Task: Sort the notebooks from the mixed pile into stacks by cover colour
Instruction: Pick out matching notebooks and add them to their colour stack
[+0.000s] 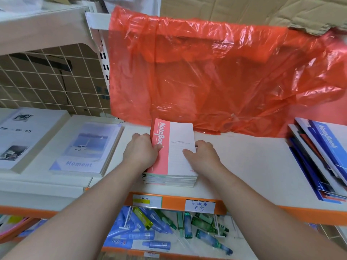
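A stack of notebooks [174,147] with pink-and-white covers lies in the middle of the white shelf [244,166]. My left hand [142,151] grips the stack's left edge, thumb on the pink band of the top cover. My right hand [202,154] holds the stack's right edge, thumb lying on the white part of the cover. At the right end of the shelf lies a slanted pile of notebooks [319,162] with blue, white and some red covers. The fingers of both hands are hidden behind the stack's sides.
A red plastic bag [216,76] hangs behind the shelf. Left of the stack lie a pale blue "Moment" notebook pile [88,149] and a grey-white photo-cover pile [22,137]. The lower shelf holds several blue and green bottles [159,229]. An orange rail with price tags [199,205] edges the shelf.
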The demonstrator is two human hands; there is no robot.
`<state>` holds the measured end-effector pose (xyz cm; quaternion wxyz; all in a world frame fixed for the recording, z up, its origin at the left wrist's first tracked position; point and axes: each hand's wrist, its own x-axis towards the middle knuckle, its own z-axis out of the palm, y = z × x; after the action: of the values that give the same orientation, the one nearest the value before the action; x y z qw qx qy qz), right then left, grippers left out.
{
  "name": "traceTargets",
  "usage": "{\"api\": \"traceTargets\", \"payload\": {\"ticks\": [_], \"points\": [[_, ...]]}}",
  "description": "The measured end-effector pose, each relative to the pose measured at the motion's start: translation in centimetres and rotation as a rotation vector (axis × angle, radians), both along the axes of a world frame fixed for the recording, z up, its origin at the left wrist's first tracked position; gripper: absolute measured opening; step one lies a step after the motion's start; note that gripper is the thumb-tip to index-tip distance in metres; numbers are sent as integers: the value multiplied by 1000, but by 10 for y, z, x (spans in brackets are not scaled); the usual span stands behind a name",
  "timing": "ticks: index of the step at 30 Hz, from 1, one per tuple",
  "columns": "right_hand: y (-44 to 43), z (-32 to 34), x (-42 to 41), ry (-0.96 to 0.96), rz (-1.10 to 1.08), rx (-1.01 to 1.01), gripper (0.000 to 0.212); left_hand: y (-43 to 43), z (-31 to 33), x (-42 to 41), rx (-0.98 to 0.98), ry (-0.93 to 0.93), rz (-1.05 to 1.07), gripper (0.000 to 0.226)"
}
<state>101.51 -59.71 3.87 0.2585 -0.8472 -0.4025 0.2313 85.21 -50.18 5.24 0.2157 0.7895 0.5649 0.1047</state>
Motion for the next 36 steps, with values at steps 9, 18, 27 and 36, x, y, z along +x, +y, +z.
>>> {"api": "traceTargets", "payload": {"ticks": [9,18,27,36], "points": [[-2,-3,-2,-36,10,18,34,4,-6,-1,-22,-12,15,36],[-5,-1,1,25,41,22,41,5,2,1,-43,61,22,40],[-65,21,69,-99,71,-8,57,-48,33,88,302,58,-505,43],[-161,43,153,-417,93,-124,56,-140,36,208,359,225,-758,60]]}}
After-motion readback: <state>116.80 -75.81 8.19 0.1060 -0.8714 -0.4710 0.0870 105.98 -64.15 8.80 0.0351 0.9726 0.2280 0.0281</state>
